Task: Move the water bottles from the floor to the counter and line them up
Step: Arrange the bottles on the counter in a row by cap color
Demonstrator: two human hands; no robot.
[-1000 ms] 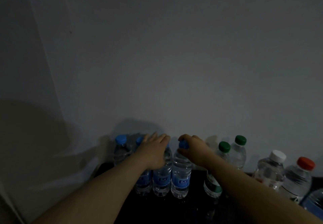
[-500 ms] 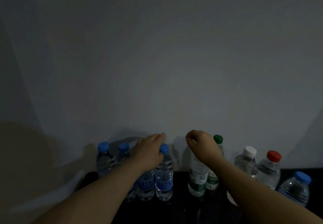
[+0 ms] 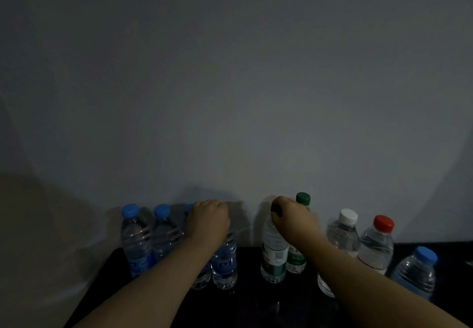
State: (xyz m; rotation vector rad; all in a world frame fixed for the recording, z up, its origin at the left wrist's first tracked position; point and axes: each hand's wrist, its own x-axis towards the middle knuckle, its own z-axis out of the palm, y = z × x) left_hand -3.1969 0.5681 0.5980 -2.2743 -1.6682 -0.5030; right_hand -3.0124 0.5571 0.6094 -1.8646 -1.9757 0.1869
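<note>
1. Counter [image 3: 256, 304]: the bottles in view all stand on it. The floor is out of sight, so I can't tell what's left below.
2. Green bottle [image 3: 273, 258]: the right hand [image 3: 291, 219] grips its cap. The bottles right of that grip look staggered, so I'd say the lining up isn't finished.
3. Blue bottle [image 3: 224, 263]: the left hand [image 3: 208, 221] curls over its top, with more blue ones packed left of that grip.

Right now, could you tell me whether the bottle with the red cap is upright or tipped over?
Upright: the red-capped bottle stands on the dark counter, with its cap at the top and its body roughly vertical.
</note>
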